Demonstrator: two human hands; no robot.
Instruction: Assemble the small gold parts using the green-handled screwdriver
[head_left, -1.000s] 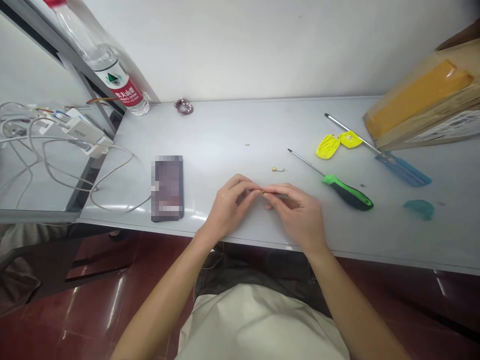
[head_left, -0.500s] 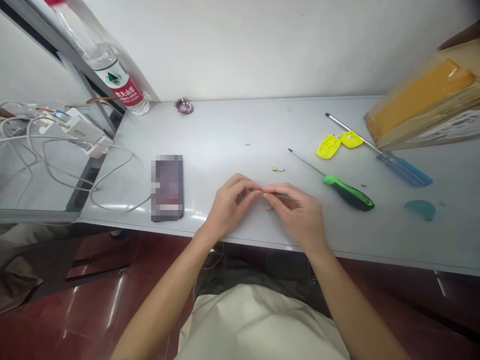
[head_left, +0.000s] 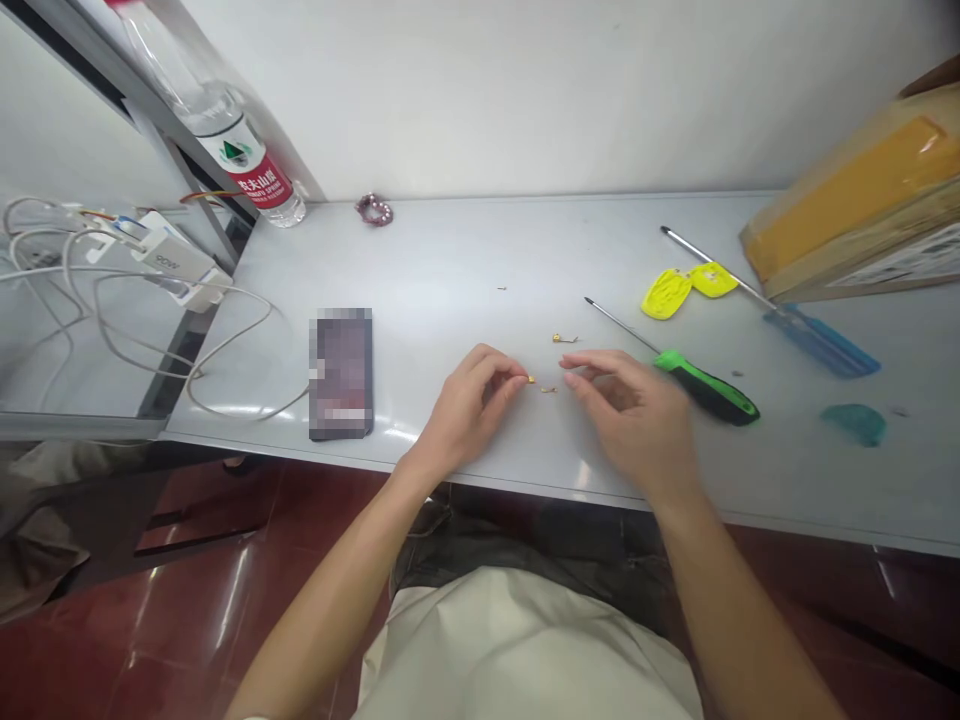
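My left hand (head_left: 469,408) rests on the white table (head_left: 450,270) with thumb and forefinger pinched on a tiny gold part (head_left: 531,379). A second small metal piece (head_left: 548,389) lies on the table just right of it. My right hand (head_left: 634,415) hovers a little to the right, fingers loosely curled and apart, holding nothing. Another small gold part (head_left: 562,338) lies just beyond the hands. A green-handled screwdriver (head_left: 701,385) lies right beside my right hand.
A phone (head_left: 341,372) lies at the left. A water bottle (head_left: 225,130) and a bead bracelet (head_left: 373,210) are at the back left. Yellow pieces (head_left: 679,288), a blue-handled screwdriver (head_left: 802,325), a teal piece (head_left: 855,420) and a cardboard package (head_left: 855,200) lie right. Chargers and cables (head_left: 150,270) lie far left.
My hands were pinched together on the tiny part. My right hand has now let go and moved right, leaving a small piece on the table; my left hand still pinches the gold part.
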